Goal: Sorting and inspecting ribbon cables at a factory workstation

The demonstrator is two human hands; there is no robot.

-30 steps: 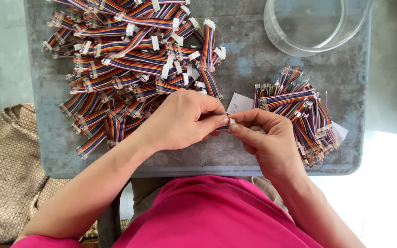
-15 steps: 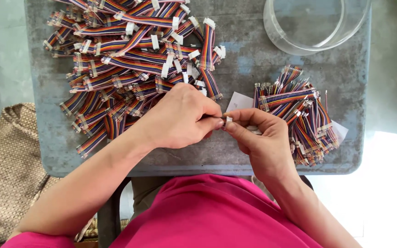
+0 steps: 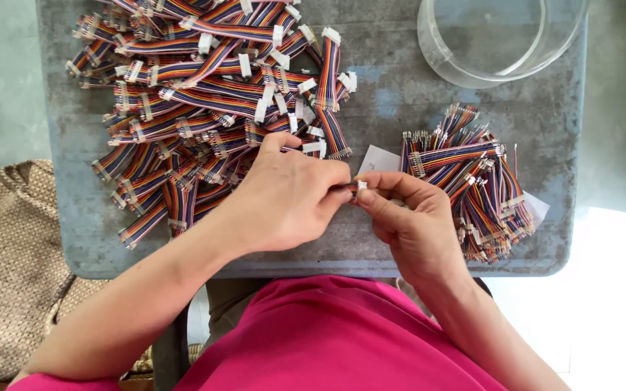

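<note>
Two hands meet over the grey table [image 3: 400, 94] in the head view. The left hand [image 3: 291, 199] and the right hand [image 3: 411, 221] pinch a small white connector piece [image 3: 361, 185] between their fingertips, pressed together right at the table's middle. Up and left of the pinch lies a big heap of rainbow ribbon cables [image 3: 211, 108]. Right of it sits a smaller cable pile [image 3: 472, 188] on white paper [image 3: 378, 159]. Above stands a clear round container [image 3: 498, 43].

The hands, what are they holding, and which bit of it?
Both the left hand and right hand pinch one small rainbow cable piece at its ends, mostly hidden by fingers.
</note>
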